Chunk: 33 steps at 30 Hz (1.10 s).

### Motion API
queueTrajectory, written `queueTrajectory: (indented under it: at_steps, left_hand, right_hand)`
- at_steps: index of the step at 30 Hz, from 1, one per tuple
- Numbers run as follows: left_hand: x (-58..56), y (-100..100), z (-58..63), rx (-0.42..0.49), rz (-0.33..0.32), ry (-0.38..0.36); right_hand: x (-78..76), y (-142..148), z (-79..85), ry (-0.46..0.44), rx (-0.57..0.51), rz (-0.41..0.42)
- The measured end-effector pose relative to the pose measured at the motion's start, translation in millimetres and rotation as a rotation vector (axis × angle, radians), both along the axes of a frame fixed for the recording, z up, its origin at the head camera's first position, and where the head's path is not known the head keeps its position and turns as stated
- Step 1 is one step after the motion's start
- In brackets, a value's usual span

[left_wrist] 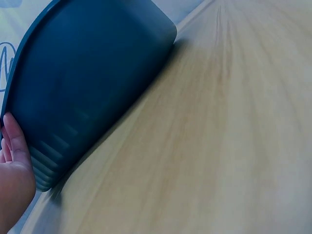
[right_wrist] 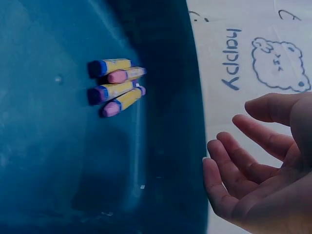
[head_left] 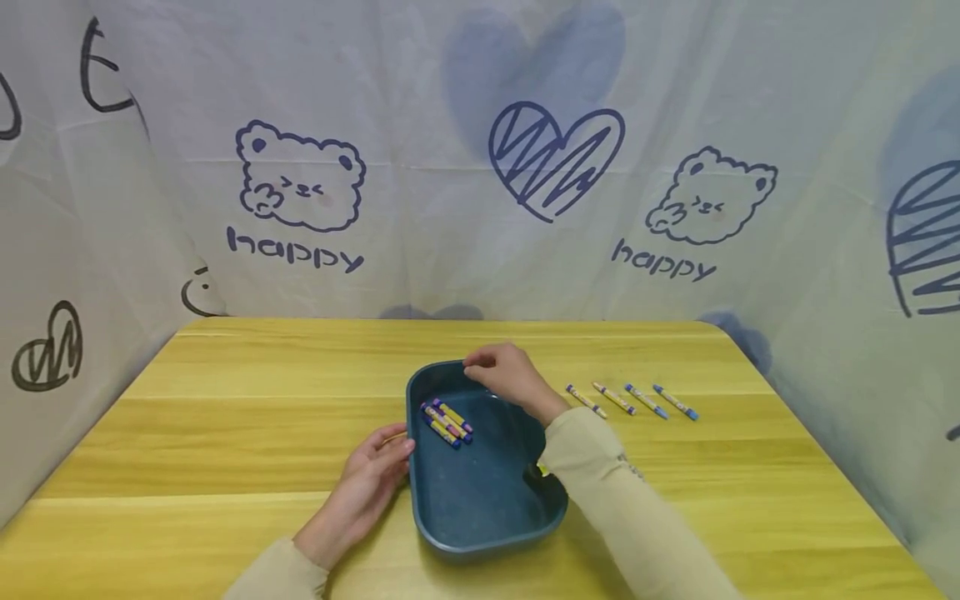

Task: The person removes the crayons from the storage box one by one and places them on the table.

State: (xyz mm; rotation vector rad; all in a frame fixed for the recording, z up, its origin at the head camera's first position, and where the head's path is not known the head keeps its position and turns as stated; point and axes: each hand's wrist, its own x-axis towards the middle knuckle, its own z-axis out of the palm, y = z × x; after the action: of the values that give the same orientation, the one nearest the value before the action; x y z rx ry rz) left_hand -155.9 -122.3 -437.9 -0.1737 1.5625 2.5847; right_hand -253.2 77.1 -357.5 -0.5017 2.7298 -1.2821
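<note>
A dark blue-green plastic bin (head_left: pixel 480 508) stands on the table, with several crayons (head_left: pixel 447 423) lying together inside near its left wall. My left hand (head_left: pixel 372 471) touches the bin's left side from outside, the thumb at the rim; in the left wrist view its fingers (left_wrist: pixel 17 141) lie extended along the outer wall. Over the bin's far rim is my right hand (head_left: pixel 510 375), its fingers bent loosely. The right wrist view shows that hand (right_wrist: pixel 263 165) beside the rim, thumb and fingers apart with nothing between them. Part of the bin's right side is hidden under the right forearm.
To the right of the bin, several more crayons (head_left: pixel 632 401) lie side by side in a slanted row on the wood-grain table (head_left: pixel 225 433). A white cloth (head_left: pixel 420 208) printed with bears and hearts hangs behind and at both sides of the table.
</note>
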Motion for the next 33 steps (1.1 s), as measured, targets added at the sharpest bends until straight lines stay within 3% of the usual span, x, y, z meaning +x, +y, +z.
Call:
queueTrajectory:
  at_steps: [12, 20, 33]
  left_hand:
    - [0.0, -1, 0.3, 0.008, -0.005, -0.010]
    - [0.9, 0, -0.5, 0.008, -0.004, -0.010]
    - [0.1, 0, 1.2, 0.012, -0.010, -0.011]
  right_hand:
    - [-2.9, -8, -18.1, -0.098, -0.032, -0.022]
    - [-2.9, -16, -25.6, -0.236, -0.160, -0.073]
    - [-7.8, -22, -35.4, -0.239, -0.030, -0.031]
